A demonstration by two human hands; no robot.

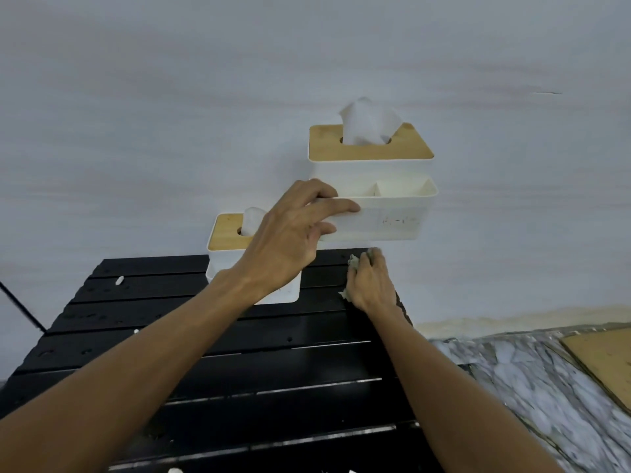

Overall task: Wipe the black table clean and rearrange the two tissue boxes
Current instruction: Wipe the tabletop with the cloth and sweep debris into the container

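Grips raised box by left end with left hand, above far right corner of table. Clutches rag there under right hand. Second box: far, on table. Front marking unreadable.

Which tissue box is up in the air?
The tissue box on the right: the left hand holds it up, clear of the black table. The other tissue box stands on the table. The right hand holds a cloth on the table.
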